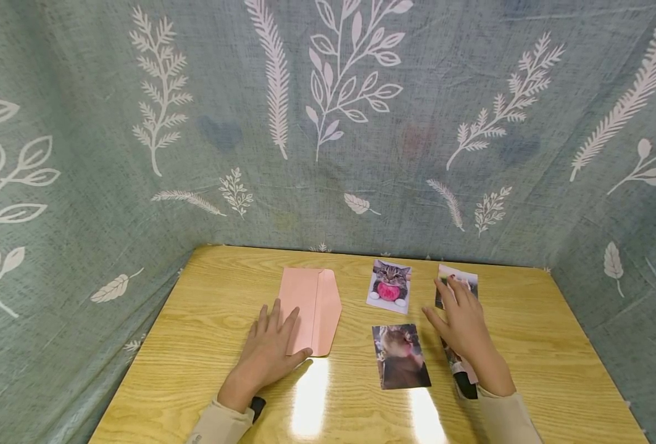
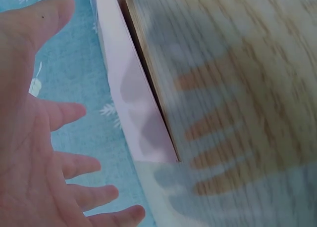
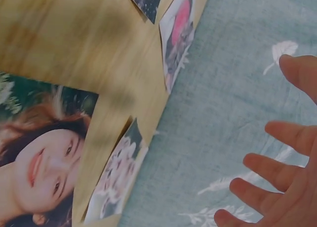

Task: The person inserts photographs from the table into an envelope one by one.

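Note:
My left hand [image 1: 269, 348] hovers with fingers spread over the lower left of a pink envelope [image 1: 305, 287], whose flap opens to the right. In the left wrist view the same hand [image 2: 29, 143] holds nothing. On the right, my right hand [image 1: 463, 327] is held over two photos, fingers extended and apart. The farther photo [image 1: 468, 279] is partly covered by its fingers; in the right wrist view it shows pale flowers. Most of the nearer one is hidden from the head view, but the right wrist view shows a portrait photo [image 3: 49, 158] there.
Between the hands lie a photo of a cat with a pink object [image 1: 389, 288] and, nearer, a brownish photo [image 1: 402, 364] with glare. They rest on a wooden table [image 1: 544, 345]. A patterned grey-green cloth [image 1: 328, 203] hangs around its back and sides.

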A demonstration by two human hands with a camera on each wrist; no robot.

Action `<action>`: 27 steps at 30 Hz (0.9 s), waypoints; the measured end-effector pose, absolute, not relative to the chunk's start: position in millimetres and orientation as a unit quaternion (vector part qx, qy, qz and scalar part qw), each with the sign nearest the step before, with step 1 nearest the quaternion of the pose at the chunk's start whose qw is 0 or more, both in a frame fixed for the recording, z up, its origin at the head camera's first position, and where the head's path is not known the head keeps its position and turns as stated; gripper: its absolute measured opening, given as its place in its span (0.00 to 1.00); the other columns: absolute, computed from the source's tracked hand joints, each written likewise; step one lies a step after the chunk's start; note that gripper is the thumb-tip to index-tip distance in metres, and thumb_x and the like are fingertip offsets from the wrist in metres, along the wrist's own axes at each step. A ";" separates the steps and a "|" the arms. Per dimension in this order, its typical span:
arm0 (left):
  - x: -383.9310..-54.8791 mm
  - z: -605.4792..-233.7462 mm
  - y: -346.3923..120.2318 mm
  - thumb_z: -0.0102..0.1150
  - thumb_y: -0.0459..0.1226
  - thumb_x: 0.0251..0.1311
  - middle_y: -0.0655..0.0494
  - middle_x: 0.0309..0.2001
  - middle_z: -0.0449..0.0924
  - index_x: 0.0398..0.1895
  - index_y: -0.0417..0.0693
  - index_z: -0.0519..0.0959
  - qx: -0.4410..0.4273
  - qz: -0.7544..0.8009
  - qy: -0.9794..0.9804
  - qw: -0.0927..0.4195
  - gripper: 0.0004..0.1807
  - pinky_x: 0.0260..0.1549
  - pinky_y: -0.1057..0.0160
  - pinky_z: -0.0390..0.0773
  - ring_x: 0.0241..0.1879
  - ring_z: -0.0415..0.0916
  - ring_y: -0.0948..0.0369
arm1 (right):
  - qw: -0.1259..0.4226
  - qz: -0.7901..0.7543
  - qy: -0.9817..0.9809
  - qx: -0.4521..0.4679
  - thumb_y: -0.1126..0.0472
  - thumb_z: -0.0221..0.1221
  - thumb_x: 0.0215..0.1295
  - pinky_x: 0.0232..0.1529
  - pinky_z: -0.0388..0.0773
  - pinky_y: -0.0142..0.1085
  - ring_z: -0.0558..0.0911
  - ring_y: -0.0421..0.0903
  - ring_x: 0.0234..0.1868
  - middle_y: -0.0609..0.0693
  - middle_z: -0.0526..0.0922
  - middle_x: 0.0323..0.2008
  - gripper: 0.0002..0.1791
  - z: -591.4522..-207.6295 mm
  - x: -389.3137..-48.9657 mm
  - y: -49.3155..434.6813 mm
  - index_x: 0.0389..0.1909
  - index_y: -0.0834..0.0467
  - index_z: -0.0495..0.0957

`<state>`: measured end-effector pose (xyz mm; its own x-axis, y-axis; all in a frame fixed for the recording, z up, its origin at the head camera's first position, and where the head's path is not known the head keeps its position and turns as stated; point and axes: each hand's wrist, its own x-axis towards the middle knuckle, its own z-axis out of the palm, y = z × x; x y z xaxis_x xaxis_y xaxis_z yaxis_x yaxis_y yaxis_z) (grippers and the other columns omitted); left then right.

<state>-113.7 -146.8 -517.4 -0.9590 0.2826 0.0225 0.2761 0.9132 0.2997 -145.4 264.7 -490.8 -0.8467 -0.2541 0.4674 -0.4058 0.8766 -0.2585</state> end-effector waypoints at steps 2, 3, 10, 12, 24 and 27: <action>-114.5 -518.3 -147.1 0.57 0.66 0.60 0.33 0.77 0.41 0.79 0.52 0.56 0.141 0.157 0.977 0.017 0.50 0.64 0.30 0.54 0.74 0.39 0.33 | 0.211 0.182 -0.944 0.176 0.58 0.70 0.60 0.60 0.59 0.70 0.64 0.75 0.65 0.75 0.66 0.65 0.39 -490.2 -150.9 263.6 0.68 0.69 0.67; -114.7 -518.6 -147.1 0.57 0.66 0.60 0.33 0.78 0.40 0.79 0.52 0.56 0.141 0.160 0.977 0.021 0.50 0.64 0.30 0.54 0.74 0.38 0.33 | 0.207 0.185 -0.945 0.175 0.58 0.70 0.60 0.61 0.59 0.70 0.65 0.74 0.64 0.75 0.66 0.64 0.39 -489.9 -153.7 262.9 0.68 0.69 0.67; -117.9 -523.3 -148.0 0.55 0.67 0.61 0.31 0.77 0.38 0.80 0.50 0.54 0.138 0.153 0.978 0.043 0.51 0.64 0.31 0.54 0.74 0.38 0.33 | 0.142 0.226 -0.953 0.143 0.56 0.65 0.67 0.64 0.55 0.68 0.62 0.72 0.67 0.73 0.62 0.68 0.38 -488.1 -174.5 255.7 0.71 0.70 0.62; -118.7 -525.1 -148.5 0.56 0.67 0.61 0.31 0.77 0.38 0.80 0.49 0.54 0.138 0.155 0.977 0.050 0.52 0.64 0.31 0.54 0.74 0.38 0.33 | 0.128 0.224 -0.957 0.132 0.55 0.64 0.68 0.64 0.55 0.67 0.61 0.72 0.68 0.74 0.61 0.68 0.39 -488.0 -180.8 253.5 0.71 0.70 0.61; -120.5 -526.9 -149.0 0.56 0.66 0.61 0.33 0.78 0.39 0.80 0.49 0.54 0.137 0.158 0.975 0.079 0.52 0.64 0.29 0.51 0.75 0.39 0.36 | 0.036 0.298 -0.949 0.094 0.56 0.59 0.72 0.62 0.57 0.69 0.57 0.74 0.69 0.76 0.56 0.70 0.37 -504.3 -220.3 244.8 0.74 0.69 0.56; -120.5 -526.1 -148.2 0.57 0.66 0.61 0.34 0.78 0.41 0.79 0.48 0.55 0.136 0.157 0.975 0.083 0.52 0.64 0.29 0.50 0.75 0.40 0.36 | 0.013 0.319 -0.944 0.079 0.56 0.58 0.73 0.62 0.58 0.68 0.57 0.74 0.69 0.76 0.55 0.70 0.38 -508.1 -228.4 243.8 0.74 0.70 0.55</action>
<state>-120.5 -148.2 -526.1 -0.9491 0.2919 -0.1184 0.2400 0.9136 0.3282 -228.4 243.8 -508.1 -0.9870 -0.1418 0.0751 -0.1583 0.7839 -0.6004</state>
